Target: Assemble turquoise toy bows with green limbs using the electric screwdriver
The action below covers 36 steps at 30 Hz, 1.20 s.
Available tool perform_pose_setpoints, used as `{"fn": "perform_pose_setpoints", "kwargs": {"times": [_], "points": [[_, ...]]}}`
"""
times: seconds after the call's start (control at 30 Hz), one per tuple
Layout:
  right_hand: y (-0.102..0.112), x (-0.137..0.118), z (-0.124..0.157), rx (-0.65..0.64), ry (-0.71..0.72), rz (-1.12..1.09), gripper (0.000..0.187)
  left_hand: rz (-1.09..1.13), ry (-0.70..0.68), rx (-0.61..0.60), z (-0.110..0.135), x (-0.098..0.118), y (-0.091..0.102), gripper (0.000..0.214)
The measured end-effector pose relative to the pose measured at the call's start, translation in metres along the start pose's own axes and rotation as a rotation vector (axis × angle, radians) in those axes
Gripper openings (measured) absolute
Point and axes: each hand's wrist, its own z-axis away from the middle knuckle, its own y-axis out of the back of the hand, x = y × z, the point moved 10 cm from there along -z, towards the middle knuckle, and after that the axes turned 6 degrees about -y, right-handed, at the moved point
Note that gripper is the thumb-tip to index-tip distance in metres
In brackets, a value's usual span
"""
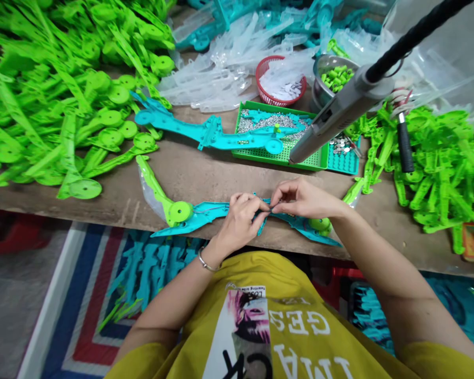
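Note:
A turquoise toy bow body (211, 211) lies across the table edge in front of me, with a curved green arm (158, 189) at its left end and another green arm (353, 192) at its right. Over the middle of the body, my left hand (243, 217) is closed, thumb and forefinger pinching a dark cord (270, 210). My right hand (302, 199) pinches the same cord from the other side, fingertips almost touching the left ones. A thin line of cord runs from the left green disc (180, 211) toward my left hand. My fingers hide the bow's centre.
Beyond lies another turquoise bow body (174, 123), partly over a green tray (280, 161) of small metal parts. Green parts (82, 100) heap at left and more green parts (438, 173) at right. A red basket (260, 79), a metal bowl (318, 87) and a hanging grey screwdriver (332, 118) stand near.

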Motion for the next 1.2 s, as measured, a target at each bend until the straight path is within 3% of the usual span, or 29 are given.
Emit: {"fn": "perform_pose_setpoints", "kwargs": {"times": [0.13,0.3,0.43,0.7,0.93,1.1,1.2], "points": [[0.001,0.005,-0.006,-0.042,-0.043,-0.004,0.022,-0.009,-0.032,0.033,0.001,0.003,0.001,0.003],[0.005,-0.017,-0.004,0.040,0.101,0.204,0.030,-0.031,-0.039,-0.012,-0.001,0.005,-0.003,0.004],[-0.007,-0.037,0.001,0.055,0.223,0.468,0.029,-0.054,-0.007,0.020,-0.003,0.001,-0.002,0.006],[-0.021,-0.036,0.013,0.238,0.444,0.736,0.020,-0.051,0.078,0.075,-0.001,-0.004,0.002,0.004],[-0.004,-0.037,0.032,0.354,0.423,0.658,0.038,-0.083,0.044,0.206,0.002,0.003,0.003,0.009],[-0.005,-0.035,0.039,0.391,0.390,0.675,0.021,-0.095,0.019,0.219,0.004,0.006,0.002,0.013],[-0.011,-0.026,0.038,0.420,0.392,0.731,0.024,-0.181,-0.045,0.224,0.008,0.014,0.001,0.015]]}}
